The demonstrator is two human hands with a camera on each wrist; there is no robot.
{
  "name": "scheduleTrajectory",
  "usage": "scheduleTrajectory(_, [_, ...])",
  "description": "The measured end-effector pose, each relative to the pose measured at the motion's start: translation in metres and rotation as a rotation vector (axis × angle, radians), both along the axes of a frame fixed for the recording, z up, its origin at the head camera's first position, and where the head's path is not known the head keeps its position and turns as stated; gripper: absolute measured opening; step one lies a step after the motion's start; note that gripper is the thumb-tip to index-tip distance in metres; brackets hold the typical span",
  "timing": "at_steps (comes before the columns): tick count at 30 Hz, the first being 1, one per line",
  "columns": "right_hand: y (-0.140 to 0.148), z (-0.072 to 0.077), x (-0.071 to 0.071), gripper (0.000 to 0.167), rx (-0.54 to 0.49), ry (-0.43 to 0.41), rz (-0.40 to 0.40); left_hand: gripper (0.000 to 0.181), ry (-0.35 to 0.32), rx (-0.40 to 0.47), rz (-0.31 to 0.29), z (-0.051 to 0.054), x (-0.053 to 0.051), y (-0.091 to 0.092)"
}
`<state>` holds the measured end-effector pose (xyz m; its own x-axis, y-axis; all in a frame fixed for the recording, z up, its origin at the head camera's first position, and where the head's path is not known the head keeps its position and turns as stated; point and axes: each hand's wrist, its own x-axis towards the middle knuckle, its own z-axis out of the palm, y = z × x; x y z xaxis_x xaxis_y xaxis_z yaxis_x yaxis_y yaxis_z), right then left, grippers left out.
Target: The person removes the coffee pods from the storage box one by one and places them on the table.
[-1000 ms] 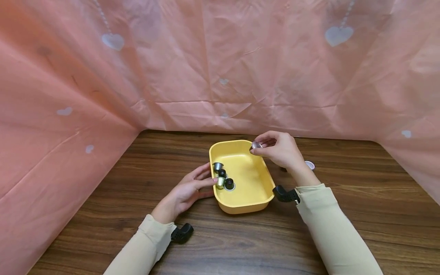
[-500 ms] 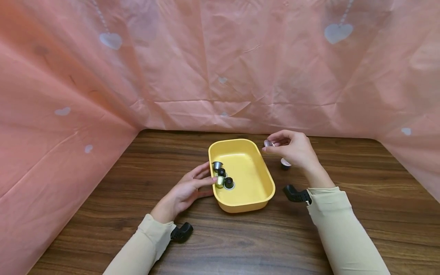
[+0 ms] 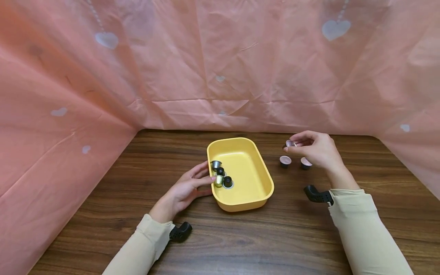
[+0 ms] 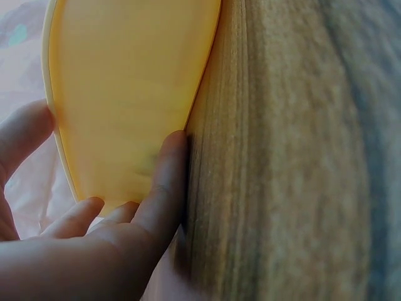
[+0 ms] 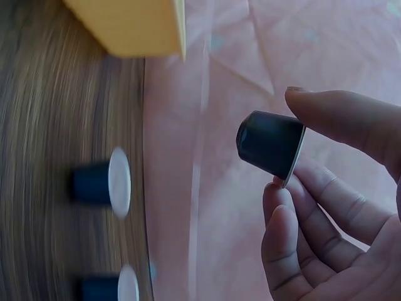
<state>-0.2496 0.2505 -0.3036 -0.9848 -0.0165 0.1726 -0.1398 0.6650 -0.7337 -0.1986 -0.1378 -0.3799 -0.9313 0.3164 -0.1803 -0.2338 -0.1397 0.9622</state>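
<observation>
My right hand [image 3: 317, 151] pinches a dark coffee capsule [image 5: 269, 141] by its rim, thumb on one side and fingers on the other. It is held above the table, right of the yellow container [image 3: 244, 207]. My left hand [image 3: 182, 191] grips that container's left side, with the thumb at the rim and the fingers along the outer wall [image 4: 125, 81]. Inside lie several capsules against the left wall: a grey one [image 3: 215, 165], a green-gold one [image 3: 218, 181] and black ones, the nearest black capsule [image 3: 228, 181] standing lid down.
Two dark capsules with pale lids stand on the wooden table [image 3: 220, 244] below my right hand: a left capsule [image 3: 285, 161] and a right capsule [image 3: 305, 163], partly behind the hand. A pink curtain [image 3: 240, 68] hangs behind the table and along its sides.
My right hand has moved right with the capsule, from over the container's far right rim to beyond the container. Both table capsules now show. The left hand stays on the container.
</observation>
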Motion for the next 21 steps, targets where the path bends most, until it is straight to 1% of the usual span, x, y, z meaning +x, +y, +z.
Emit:
scheduleTrajectory(6, [0.026,-0.006,0.004,0.050,0.036,0.008,-0.048,0.078,0.001,0.002,-0.004,0.000,0.000,0.000])
scheduleTrajectory(12, [0.049,-0.012,0.009,0.049,0.057,0.013,-0.068,0.077,0.000,0.000,-0.002,0.000,0.000,0.000])
scheduleTrajectory(16, [0.056,-0.014,0.010,0.048,0.083,0.014,-0.070,0.077,0.002,0.001,0.000,-0.001,-0.001,-0.001])
scheduleTrajectory(21, [0.058,-0.017,0.009,0.048,0.151,0.025,-0.064,0.078,-0.002,0.002,-0.001,-0.001,-0.001,-0.001])
